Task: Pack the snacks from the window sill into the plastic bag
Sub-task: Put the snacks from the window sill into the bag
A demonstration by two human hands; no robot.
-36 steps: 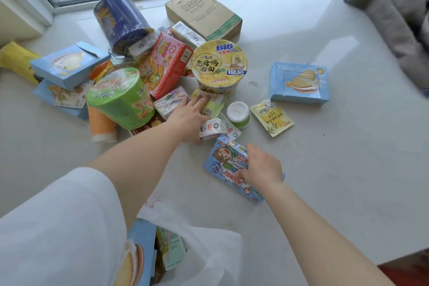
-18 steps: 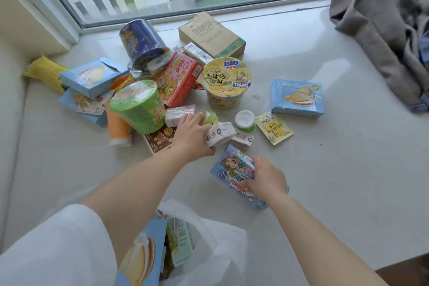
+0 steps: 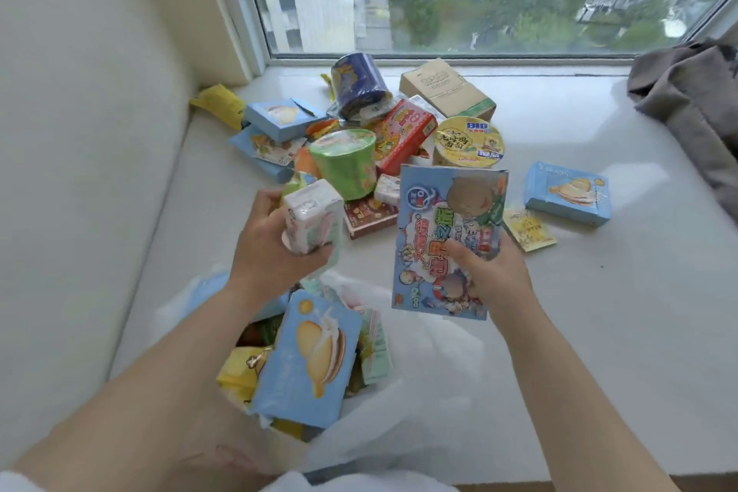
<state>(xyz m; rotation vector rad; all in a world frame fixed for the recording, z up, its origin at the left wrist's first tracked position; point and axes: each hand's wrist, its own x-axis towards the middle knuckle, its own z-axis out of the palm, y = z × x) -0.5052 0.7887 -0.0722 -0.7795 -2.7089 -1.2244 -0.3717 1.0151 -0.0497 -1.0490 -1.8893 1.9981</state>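
My left hand [image 3: 267, 256] grips a small white snack pack [image 3: 313, 220], held above the open plastic bag [image 3: 419, 403]. My right hand [image 3: 485, 272] holds a flat blue cartoon box [image 3: 447, 240] upright, just right of the bag's mouth. Inside the bag stands a blue cake box [image 3: 307, 359] among yellow and green packets. On the window sill [image 3: 599, 312] behind my hands lies the pile of snacks: a green noodle cup [image 3: 345, 164], a yellow noodle cup [image 3: 469, 144], a red box [image 3: 403, 134] and a dark blue canister [image 3: 359, 86].
A blue cake box [image 3: 567, 194] and a small yellow sachet [image 3: 529, 230] lie apart at the right. A brown carton [image 3: 447, 92] sits by the window. Grey cloth [image 3: 695, 104] is heaped at the far right. A wall [image 3: 80, 132] closes off the left side.
Both hands lifted their items off the sill and drew back toward the bag: the left with the white pack, the right with the blue cartoon box. The camera tilted up.
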